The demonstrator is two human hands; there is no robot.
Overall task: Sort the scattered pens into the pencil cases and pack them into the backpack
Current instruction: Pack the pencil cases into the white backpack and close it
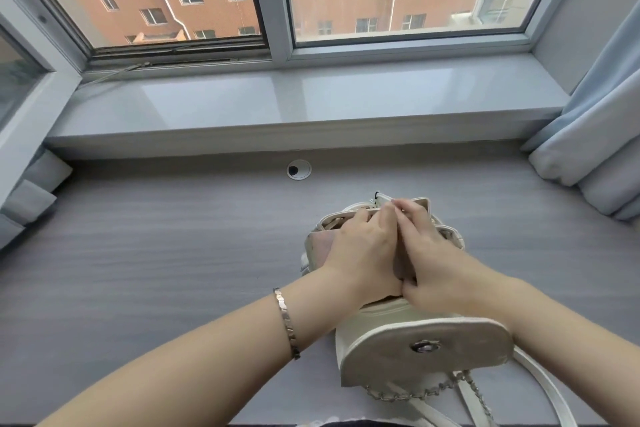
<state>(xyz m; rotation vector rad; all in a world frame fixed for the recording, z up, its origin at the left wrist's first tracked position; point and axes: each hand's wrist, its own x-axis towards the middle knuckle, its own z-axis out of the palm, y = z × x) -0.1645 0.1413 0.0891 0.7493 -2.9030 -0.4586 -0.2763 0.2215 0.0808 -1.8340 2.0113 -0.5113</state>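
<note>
A cream-white backpack lies on the grey desk with its mouth facing up and its flap folded toward me. A pinkish pencil case sits in the mouth, its left end showing. My left hand lies flat on it and presses down. My right hand rests beside it, fingers stretched over a darker case that shows only in the gap between my hands. The fingertips of both hands reach the far rim. No loose pens are in view.
The backpack's chain and white straps trail toward the desk's near edge. A round cable port sits at the back of the desk, below a pale windowsill. Light curtains hang at the right.
</note>
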